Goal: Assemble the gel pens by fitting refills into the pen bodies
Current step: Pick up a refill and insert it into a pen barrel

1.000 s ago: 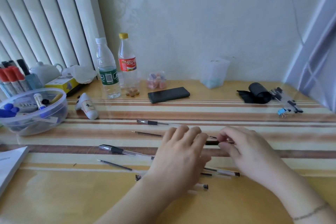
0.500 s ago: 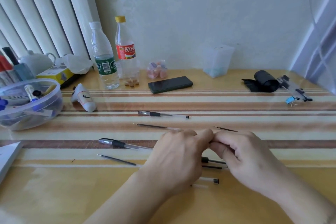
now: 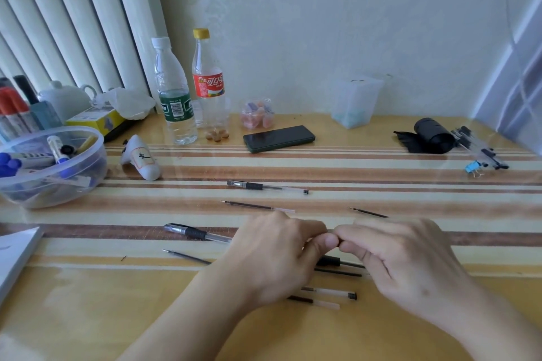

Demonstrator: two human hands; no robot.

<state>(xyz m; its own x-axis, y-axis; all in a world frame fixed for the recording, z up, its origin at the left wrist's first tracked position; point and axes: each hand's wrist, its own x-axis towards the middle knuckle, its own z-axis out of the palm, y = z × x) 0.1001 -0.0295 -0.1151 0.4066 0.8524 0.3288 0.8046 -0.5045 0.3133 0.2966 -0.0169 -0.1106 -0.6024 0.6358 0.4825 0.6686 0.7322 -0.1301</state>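
Our hands have drawn together, left hand (image 3: 272,255) and right hand (image 3: 401,261) curled fingertip to fingertip, their hold hidden; a clear black-gripped gel pen (image 3: 265,186) lies beyond them on the striped wooden table (image 3: 381,173).

Soft daylight, glare on table (image 3: 381,167), edges bowed

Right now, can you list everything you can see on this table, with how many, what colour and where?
pen bodies: two in full view, clear with black grips, table centre and centre left
refills: about five loose, dark, around the hands
water bottles: two, clear, green label and red label, back
phone: one, black, back centre
plastic tub: one, clear, holding markers, left
clear cup: one, back right
black roll: one, back right
binder clip: one, blue, far right
left hand: fingers curled, meeting the right
right hand: fingers curled; what they pinch is hidden
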